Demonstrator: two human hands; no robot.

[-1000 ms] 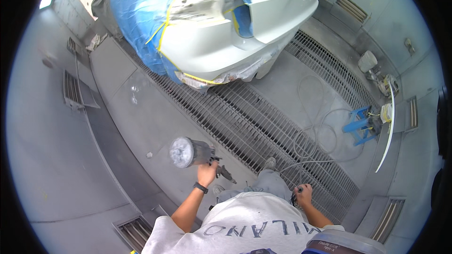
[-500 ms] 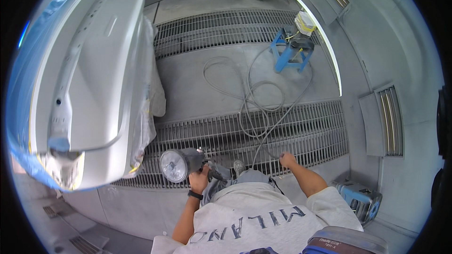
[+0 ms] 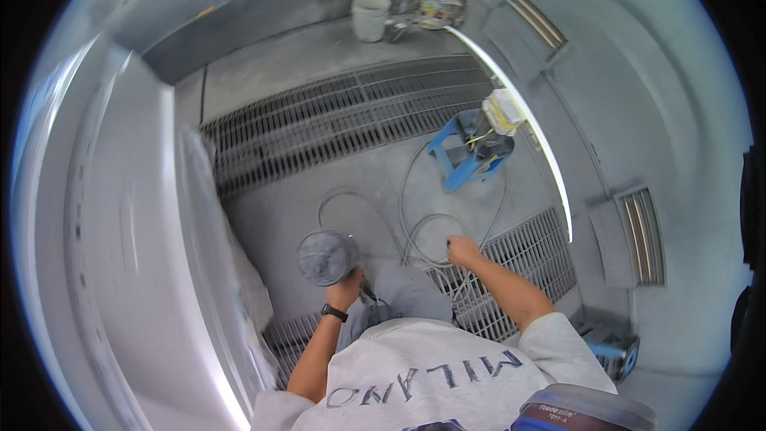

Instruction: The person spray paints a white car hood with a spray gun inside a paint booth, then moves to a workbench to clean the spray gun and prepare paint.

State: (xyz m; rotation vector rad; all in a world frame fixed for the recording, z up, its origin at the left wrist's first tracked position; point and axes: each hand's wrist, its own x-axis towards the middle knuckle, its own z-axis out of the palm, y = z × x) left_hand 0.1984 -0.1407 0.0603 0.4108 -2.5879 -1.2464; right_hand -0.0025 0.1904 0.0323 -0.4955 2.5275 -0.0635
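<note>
My left hand (image 3: 345, 290), with a dark band on its wrist, is closed around the grip of a spray gun. The gun's round grey cup (image 3: 328, 258) faces up and hides most of the gun body. My right hand (image 3: 463, 251) is closed out ahead on the right, apparently on the grey air hose (image 3: 414, 233), which runs in loops over the floor beside it. The grip on the hose is partly hidden by my fingers. To my left stands a large pale panel (image 3: 140, 160) with a bright sheen, apart from the gun.
A blue stool (image 3: 459, 168) with a taped, wrapped bundle (image 3: 503, 112) stands ahead right, beside a thin curved white panel (image 3: 527, 104). Floor gratings (image 3: 335, 112) cross the floor. A white bucket (image 3: 370, 18) sits at the far wall; a blue-and-black case (image 3: 610, 351) lies right.
I have moved forward and turned, so the pale panel now lies closer along my left. The spray gun's cup has tipped more upright. My right hand has come nearer the hose loops.
</note>
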